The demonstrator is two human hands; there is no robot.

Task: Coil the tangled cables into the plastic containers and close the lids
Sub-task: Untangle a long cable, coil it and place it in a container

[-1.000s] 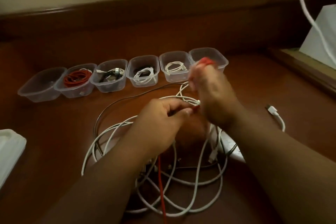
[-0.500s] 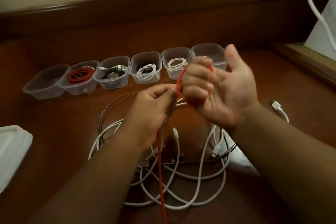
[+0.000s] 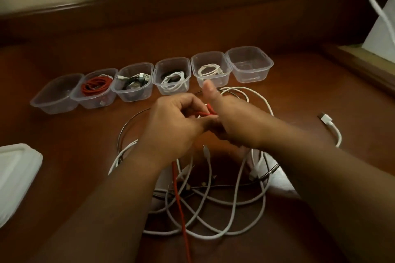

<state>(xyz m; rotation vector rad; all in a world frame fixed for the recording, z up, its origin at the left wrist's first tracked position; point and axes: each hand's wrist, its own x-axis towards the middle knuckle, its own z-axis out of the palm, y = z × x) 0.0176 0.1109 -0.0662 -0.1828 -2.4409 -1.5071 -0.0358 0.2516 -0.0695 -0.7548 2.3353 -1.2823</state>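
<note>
Red cable (image 3: 180, 205) runs from the table's near edge, over the tangle, up into both hands. Left hand (image 3: 171, 126) pinches it; right hand (image 3: 230, 121) holds loops, thumb raised. Keep loops small and even for the empty container (image 3: 250, 66) at the far edge. Brown wooden table (image 3: 74, 156); cream wall behind.
</note>
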